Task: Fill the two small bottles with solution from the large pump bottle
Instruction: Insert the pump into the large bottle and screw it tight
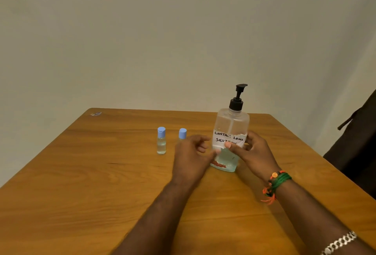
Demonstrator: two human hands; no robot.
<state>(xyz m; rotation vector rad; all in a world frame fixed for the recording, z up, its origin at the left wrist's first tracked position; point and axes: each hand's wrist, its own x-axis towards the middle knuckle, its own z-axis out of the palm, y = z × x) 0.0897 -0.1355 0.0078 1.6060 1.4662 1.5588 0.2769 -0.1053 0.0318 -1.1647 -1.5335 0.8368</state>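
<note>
White label [228,139]: "CONTACT LENS SOLUTION"

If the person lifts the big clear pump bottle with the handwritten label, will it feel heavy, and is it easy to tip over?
The clear plastic pump bottle with black pump head looks only partly full, so probably moderate weight. Liquid sits low and the base is broad, so it likely stands steady, though the tall pump could catch a hand. The smooth plastic may slip; the paper label probably helps.

A wooden tabletop [101,173] with visible grain fills the lower frame. A small pale sticker [96,114] sits at its far-left corner. A plain wall [162,41] rises behind. Dark fabric [358,142] hangs at right.
</note>
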